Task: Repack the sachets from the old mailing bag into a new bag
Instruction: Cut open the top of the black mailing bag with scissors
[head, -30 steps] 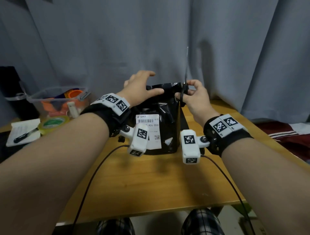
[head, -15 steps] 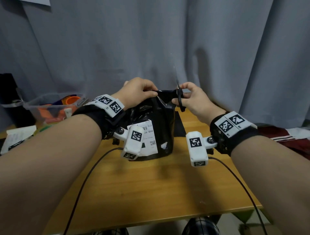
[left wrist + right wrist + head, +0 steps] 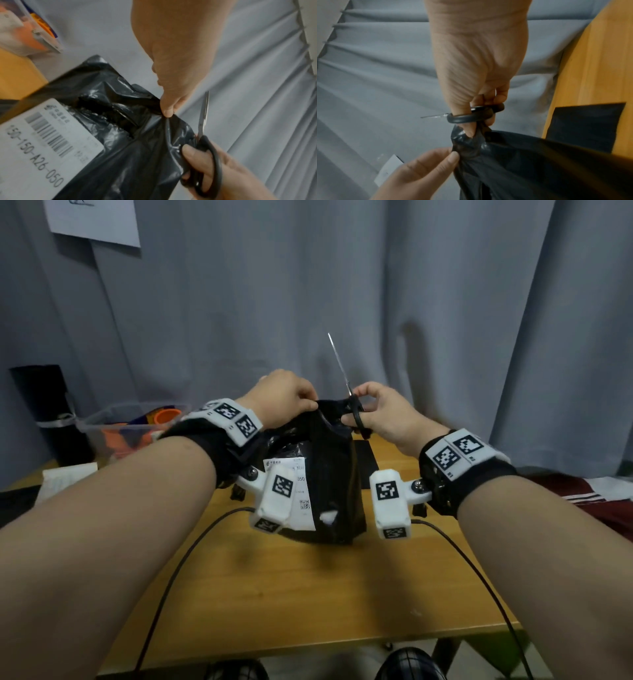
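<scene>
A black plastic mailing bag (image 3: 325, 477) with a white shipping label (image 3: 301, 491) stands on the wooden table (image 3: 291, 587). My left hand (image 3: 287, 402) pinches the left side of the bag's top edge (image 3: 169, 119). My right hand (image 3: 376, 412) pinches the right side of the top (image 3: 471, 135) while black-handled scissors (image 3: 356, 412) hang on its fingers, blades pointing up. In the left wrist view the bag's mouth (image 3: 109, 115) gapes dark; no sachets show. A second flat black bag (image 3: 366, 455) lies on the table behind.
A clear plastic bin (image 3: 130, 426) with orange items stands at the back left, beside a black upright object (image 3: 44, 412). A white pad (image 3: 65, 477) lies at the left. Grey curtain (image 3: 445, 320) hangs close behind the table. Two cables (image 3: 178, 570) trail across the table.
My left hand went from resting open on the bag's top to pinching its edge. Both hands have drawn the top up and apart, and the scissors' blades tilted left.
</scene>
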A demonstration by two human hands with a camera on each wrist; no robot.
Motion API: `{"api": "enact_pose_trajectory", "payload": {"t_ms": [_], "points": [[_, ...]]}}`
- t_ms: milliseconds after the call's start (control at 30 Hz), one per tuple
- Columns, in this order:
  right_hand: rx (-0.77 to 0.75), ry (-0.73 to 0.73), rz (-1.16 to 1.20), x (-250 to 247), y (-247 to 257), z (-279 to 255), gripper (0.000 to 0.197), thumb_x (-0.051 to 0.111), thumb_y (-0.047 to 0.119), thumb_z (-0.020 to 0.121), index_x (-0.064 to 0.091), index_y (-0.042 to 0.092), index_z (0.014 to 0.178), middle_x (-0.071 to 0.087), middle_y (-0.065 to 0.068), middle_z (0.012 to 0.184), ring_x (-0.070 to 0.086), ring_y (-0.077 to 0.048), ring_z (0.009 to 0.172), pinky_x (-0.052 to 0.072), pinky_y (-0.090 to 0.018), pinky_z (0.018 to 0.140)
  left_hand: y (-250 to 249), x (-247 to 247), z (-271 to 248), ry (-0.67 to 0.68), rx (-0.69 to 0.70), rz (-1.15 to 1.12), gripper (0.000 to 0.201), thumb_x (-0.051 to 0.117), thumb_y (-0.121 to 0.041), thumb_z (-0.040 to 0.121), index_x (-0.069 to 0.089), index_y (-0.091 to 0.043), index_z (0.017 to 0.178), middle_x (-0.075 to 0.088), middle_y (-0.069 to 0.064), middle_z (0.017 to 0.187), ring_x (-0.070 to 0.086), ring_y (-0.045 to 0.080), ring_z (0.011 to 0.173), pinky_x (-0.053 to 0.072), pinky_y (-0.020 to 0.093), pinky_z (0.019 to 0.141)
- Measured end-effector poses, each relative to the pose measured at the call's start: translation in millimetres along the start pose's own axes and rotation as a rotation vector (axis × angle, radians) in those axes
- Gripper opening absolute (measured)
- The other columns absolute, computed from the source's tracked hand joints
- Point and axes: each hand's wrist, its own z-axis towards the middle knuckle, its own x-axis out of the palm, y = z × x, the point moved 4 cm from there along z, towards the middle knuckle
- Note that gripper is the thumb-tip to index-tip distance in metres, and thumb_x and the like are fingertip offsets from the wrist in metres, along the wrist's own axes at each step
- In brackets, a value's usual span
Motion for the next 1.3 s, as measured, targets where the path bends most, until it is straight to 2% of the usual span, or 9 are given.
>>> {"api": "enact_pose_trajectory", "payload": {"t_ms": [100,333,400,500,567,767,900,1100,1300], "points": [[0.019,-0.057,-0.045,-4,-8,-4,0.041,0.065,-0.006,0.081,0.048,0.004,0.116,0.062,-0.026,0.099,0.059,-0.031,0.085,0.051,-0.027,0.062,-7,15,1,0.032,-0.008,-0.007,0.020,0.057,-0.022,0.092,0.068,-0.010,0.104,0.065,0.005,0.095,0.058,0.021,0.091,0.042,0.028,0.083],[-0.004,-0.053,-0.213,-30,-14,-7,0.037,0.068,0.004,0.083,0.047,0.006,0.113,0.062,-0.012,0.092,0.058,-0.019,0.079,0.049,-0.010,0.055,-17,39,15,0.060,-0.075,-0.335,0.016,0.067,-0.017,0.086,0.070,-0.004,0.095,0.066,0.010,0.077,0.061,0.020,0.069,0.053,0.030,0.075],[0.033,-0.013,-0.359,-43,-18,-7,0.045,0.073,0.018,0.080,0.047,0.008,0.115,0.062,-0.005,0.095,0.059,-0.017,0.085,0.054,-0.017,0.068,-13,42,18,0.046,-0.115,-0.388,0.014,0.066,-0.015,0.086,0.070,-0.003,0.092,0.065,0.011,0.076,0.060,0.020,0.069,0.053,0.031,0.075],[0.186,0.073,-0.672,-64,-26,-9,0.072,0.079,0.048,0.065,0.044,0.024,0.124,0.057,-0.005,0.114,0.058,-0.021,0.103,0.051,-0.041,0.094,-9,46,21,0.049,-0.145,-0.439,0.011,0.066,-0.012,0.086,0.070,-0.003,0.091,0.065,0.011,0.077,0.060,0.019,0.068,0.054,0.031,0.076],[0.250,0.112,-0.761,-74,-28,-12,0.081,0.078,0.052,0.064,0.041,0.027,0.131,0.054,-0.003,0.122,0.055,-0.022,0.110,0.046,-0.043,0.100,-9,48,23,0.053,-0.151,-0.465,0.010,0.065,-0.009,0.086,0.070,-0.003,0.092,0.065,0.011,0.077,0.059,0.017,0.065,0.054,0.033,0.078],[0.282,0.159,-0.950,-81,-20,-14,0.078,0.078,0.049,0.064,0.046,0.028,0.132,0.056,0.001,0.121,0.054,-0.022,0.110,0.047,-0.041,0.099,-15,46,25,0.082,-0.085,-0.384,0.014,0.065,-0.012,0.087,0.071,-0.004,0.097,0.068,0.012,0.080,0.060,0.018,0.069,0.053,0.031,0.079],[0.236,0.193,-1.028,-77,-14,-9,0.073,0.078,0.047,0.067,0.049,0.026,0.131,0.058,0.002,0.118,0.055,-0.021,0.108,0.046,-0.040,0.099,-20,39,26,0.091,-0.024,-0.238,0.017,0.064,-0.016,0.088,0.071,-0.007,0.100,0.062,0.000,0.072,0.055,0.008,0.062,0.044,0.014,0.063],[0.137,0.166,-1.232,-75,-3,-10,0.059,0.072,0.056,0.069,0.059,0.030,0.121,0.064,0.006,0.108,0.056,-0.019,0.107,0.037,-0.039,0.104,-19,37,21,0.078,0.008,-0.172,0.020,0.062,-0.019,0.090,0.069,-0.007,0.104,0.067,0.006,0.095,0.059,0.015,0.084,0.045,0.023,0.080],[0.047,0.160,-1.325,-70,6,-11,0.061,0.072,0.055,0.068,0.060,0.027,0.122,0.066,0.002,0.108,0.057,-0.021,0.104,0.039,-0.033,0.097,-21,43,25,0.104,0.014,-0.150,0.027,0.067,-0.030,0.085,0.067,-0.012,0.105,0.060,0.000,0.089,0.057,0.015,0.083,0.041,0.022,0.075]]}}
